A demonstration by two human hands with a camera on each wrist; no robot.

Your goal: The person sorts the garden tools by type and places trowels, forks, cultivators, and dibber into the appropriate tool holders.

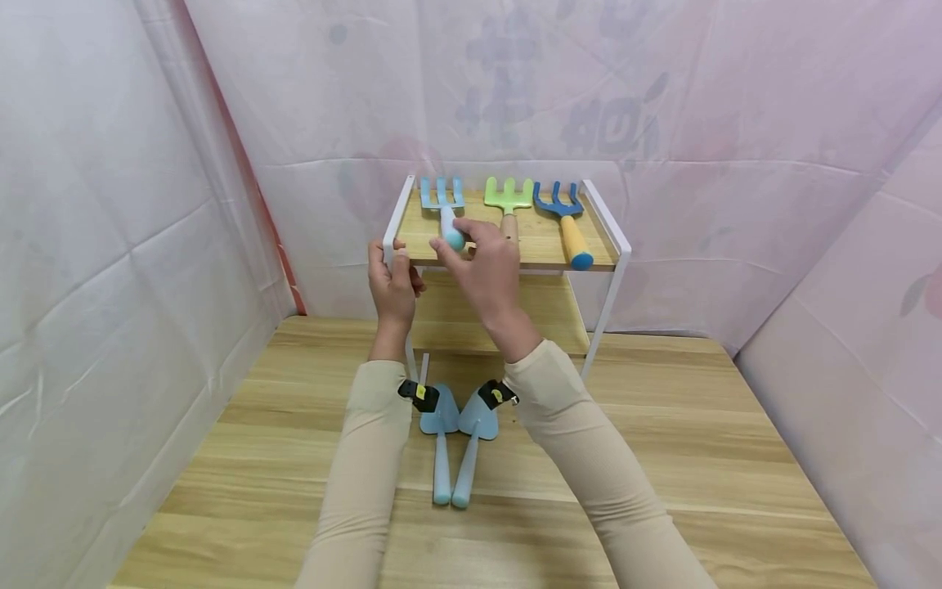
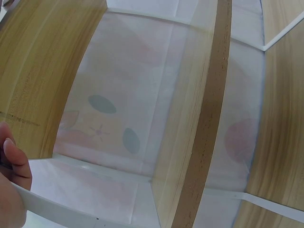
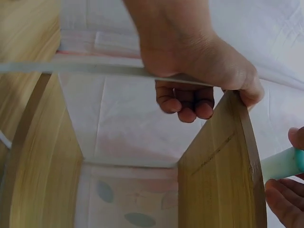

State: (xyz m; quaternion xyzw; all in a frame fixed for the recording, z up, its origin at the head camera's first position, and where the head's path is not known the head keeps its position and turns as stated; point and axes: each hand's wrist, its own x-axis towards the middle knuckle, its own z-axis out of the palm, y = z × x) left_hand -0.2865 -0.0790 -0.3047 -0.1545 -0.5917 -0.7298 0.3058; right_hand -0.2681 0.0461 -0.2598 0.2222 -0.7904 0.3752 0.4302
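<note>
My right hand (image 1: 489, 266) pinches the handle end of a light blue hand fork (image 1: 447, 214), which lies on the top board of a small two-tier shelf (image 1: 548, 244). In the right wrist view the thumb and fingers (image 3: 285, 202) sit on either side of the pale handle (image 3: 280, 165). My left hand (image 1: 393, 290) grips the shelf's front left corner, its fingers curled under the board and round the white frame. Beside the blue fork lie a green hand fork (image 1: 509, 196) with a wooden handle and a dark blue one (image 1: 568, 222) with a yellow handle.
Two light blue trowels (image 1: 440, 462) (image 1: 471, 462) lie on the wooden table (image 1: 706, 458) in front of the shelf, below my wrists. The lower board (image 1: 500, 315) sits under the top one. Pale printed cloth (image 1: 589, 106) hangs behind and at both sides.
</note>
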